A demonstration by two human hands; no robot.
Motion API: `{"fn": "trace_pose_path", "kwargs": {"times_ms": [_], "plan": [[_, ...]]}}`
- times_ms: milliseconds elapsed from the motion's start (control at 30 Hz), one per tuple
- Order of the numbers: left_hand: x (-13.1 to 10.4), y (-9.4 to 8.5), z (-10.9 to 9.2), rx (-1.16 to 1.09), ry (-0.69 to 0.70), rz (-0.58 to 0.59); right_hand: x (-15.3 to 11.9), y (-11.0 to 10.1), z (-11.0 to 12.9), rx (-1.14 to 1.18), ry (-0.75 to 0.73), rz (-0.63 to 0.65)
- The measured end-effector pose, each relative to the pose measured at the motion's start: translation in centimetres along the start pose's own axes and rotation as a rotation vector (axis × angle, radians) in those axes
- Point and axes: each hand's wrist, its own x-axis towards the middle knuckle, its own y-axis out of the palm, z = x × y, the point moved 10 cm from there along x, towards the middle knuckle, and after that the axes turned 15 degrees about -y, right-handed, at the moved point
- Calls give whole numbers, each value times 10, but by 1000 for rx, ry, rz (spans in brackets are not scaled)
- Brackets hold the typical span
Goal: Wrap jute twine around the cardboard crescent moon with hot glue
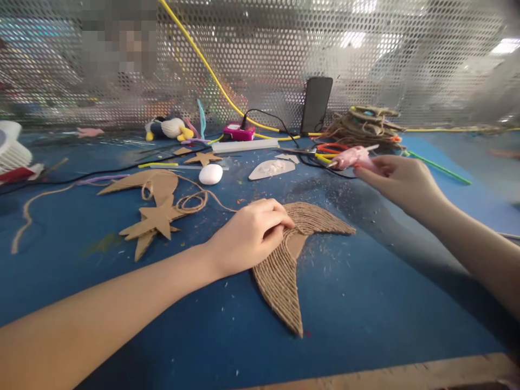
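My left hand (254, 233) rests on a curved, tail-shaped cardboard piece (278, 279) covered in rows of brown twine. Its fingers are closed at the inner edge of the rows, beside a small bare cardboard patch. A loose strand of twine (219, 201) runs from the coil at the left into this hand; the exact pinch is partly hidden. Raised at the right, my right hand (402, 179) grips a pink hot glue gun (351, 157), its nozzle pointing left, away from the cardboard piece.
Cardboard stars (156, 219) and a curved cutout (158, 184) lie left. Behind are a white egg-shaped piece (210, 174), a glue-smeared scrap (272, 169), orange-handled scissors (331, 148), a phone (317, 105) and a twine bundle (365, 127). Cables cross toward the perforated metal screen (260, 54).
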Motion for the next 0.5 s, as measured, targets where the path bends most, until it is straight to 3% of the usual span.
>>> {"fn": "trace_pose_path", "kwargs": {"times_ms": [133, 333, 500], "plan": [[0, 0, -1, 7, 6, -5, -6, -6, 27, 61, -38, -50], [0, -1, -1, 12, 8, -27, -19, -11, 88, 52, -414, -95], [2, 0, -1, 13, -11, -12, -28, -11, 110, -54, -600, -111]]}}
